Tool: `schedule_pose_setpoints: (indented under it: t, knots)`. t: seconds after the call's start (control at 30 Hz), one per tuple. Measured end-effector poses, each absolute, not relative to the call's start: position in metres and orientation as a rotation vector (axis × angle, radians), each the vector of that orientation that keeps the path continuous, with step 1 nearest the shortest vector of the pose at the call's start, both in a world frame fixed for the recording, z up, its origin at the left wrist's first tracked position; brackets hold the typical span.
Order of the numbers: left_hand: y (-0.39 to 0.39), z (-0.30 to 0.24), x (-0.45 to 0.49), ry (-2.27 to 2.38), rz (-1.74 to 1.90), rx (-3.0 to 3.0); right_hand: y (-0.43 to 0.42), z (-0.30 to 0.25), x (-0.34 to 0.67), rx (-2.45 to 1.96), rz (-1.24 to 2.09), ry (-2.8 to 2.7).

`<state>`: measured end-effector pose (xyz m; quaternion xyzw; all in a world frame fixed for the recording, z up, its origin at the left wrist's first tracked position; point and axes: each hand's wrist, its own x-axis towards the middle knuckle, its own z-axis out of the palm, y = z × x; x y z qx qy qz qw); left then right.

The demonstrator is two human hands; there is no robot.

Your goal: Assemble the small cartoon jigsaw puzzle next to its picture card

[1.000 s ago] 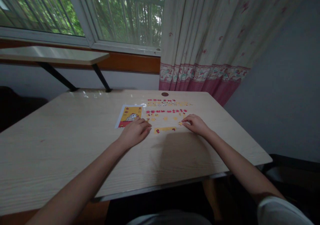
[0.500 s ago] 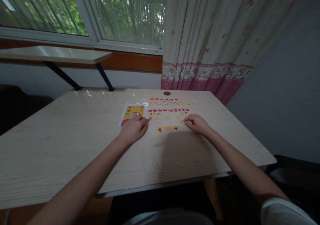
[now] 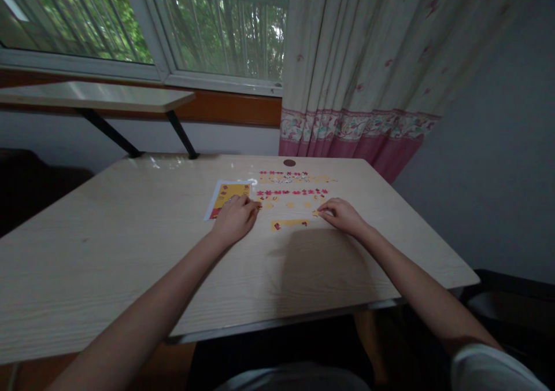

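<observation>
My left hand lies over the lower right of a yellow and red picture sheet, partly hiding it. Its fingers are curled together, with the tips on a small yellow and dark red puzzle piece at the left end of a loose row. On the right, my right hand pinches a yellow puzzle piece at table level. Between the hands are spaced-out yellow pieces. Nearer to me lies a joined yellow strip with dark red marks near its ends.
Beyond the hands, red puzzle pieces form a row. Farther back are mixed yellow and white pieces and another red row. A round brown disc is set at the table's far edge. A raised shelf stands back left.
My left hand has shifted slightly right, its fingers drawing closer to the piece at the row's left end. My right hand has barely moved and keeps its pinch.
</observation>
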<state>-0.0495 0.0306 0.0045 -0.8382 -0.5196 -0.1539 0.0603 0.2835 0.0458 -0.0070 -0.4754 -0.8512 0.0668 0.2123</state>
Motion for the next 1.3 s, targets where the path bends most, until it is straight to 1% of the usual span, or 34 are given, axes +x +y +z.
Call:
schedule_pose_setpoints:
  t: [0.2, 0.53, 0.7, 0.77, 0.83, 0.93, 1.03, 1.1, 1.17, 1.3]
  knots:
    - [0.038, 0.005, -0.047, -1.605, -0.398, -2.544, 0.044, -0.005, 0.283, -1.328, 0.174, -2.353]
    - [0.042, 0.009, -0.047, -1.565, -0.414, -2.665, 0.043, -0.005, 0.283, -1.301, 0.171, -2.35]
    - [0.045, 0.011, -0.05, -1.542, -0.518, -2.643, 0.041, -0.003, 0.281, -1.238, 0.144, -2.317]
    - [0.044, 0.013, -0.047, -1.568, -0.649, -2.663, 0.039, -0.003, 0.277, -1.191, 0.096, -2.294]
    - [0.042, 0.016, -0.04, -1.685, -0.894, -2.694, 0.034, -0.002, 0.27, -1.131, 0.024, -2.268]
    - [0.035, 0.018, -0.022, -2.034, -1.439, -2.757, 0.023, 0.0, 0.254, -1.046, -0.092, -2.245]
    - [0.026, 0.016, -0.003, -2.18, -1.92, -2.869, 0.01, 0.002, 0.235, -1.021, -0.187, -2.244]
    - [0.02, 0.014, 0.006, -2.251, -2.13, -2.886, 0.004, 0.004, 0.226, -1.015, -0.244, -2.245]
    - [0.014, 0.012, 0.011, -2.311, -2.246, -2.892, 0.001, 0.005, 0.221, -1.017, -0.281, -2.246]
    - [0.007, 0.012, 0.015, -2.391, -2.26, -2.917, 0.003, 0.005, 0.219, -1.041, -0.297, -2.264]
